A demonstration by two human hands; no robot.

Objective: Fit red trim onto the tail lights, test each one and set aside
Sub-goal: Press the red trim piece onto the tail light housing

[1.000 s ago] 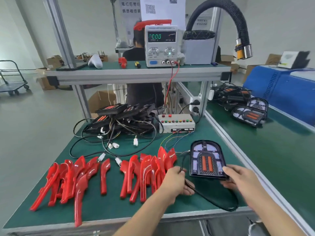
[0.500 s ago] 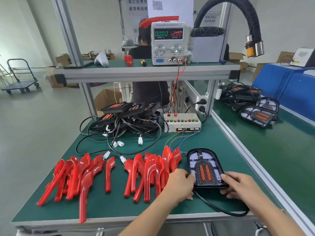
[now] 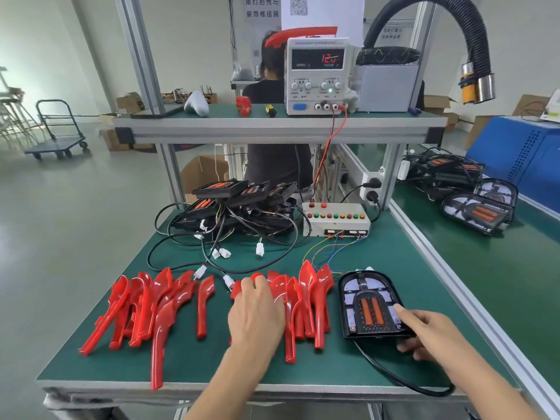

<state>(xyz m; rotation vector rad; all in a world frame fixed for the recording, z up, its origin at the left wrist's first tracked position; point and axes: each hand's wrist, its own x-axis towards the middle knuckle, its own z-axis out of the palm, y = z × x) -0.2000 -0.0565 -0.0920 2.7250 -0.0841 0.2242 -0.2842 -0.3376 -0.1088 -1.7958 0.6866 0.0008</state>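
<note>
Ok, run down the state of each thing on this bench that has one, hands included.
Black arched tail light: flat on the mat, no red trim fitted, unlit.
Red plastic trim pieces: loose, in two groups.
White bench power supply: on, red digits lit.
Left hand: on the right group, fingers curled over a piece.
Right hand: holding the light's near right corner.

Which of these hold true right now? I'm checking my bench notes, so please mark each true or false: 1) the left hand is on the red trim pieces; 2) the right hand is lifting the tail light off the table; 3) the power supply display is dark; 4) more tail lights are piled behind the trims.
1) True: the left hand rests on the red trim pieces.
2) False: the right hand holds the tail light by its near right corner, and it lies on the table.
3) False: the power supply shows lit red digits.
4) True: the tail-light pile sits there.
</note>
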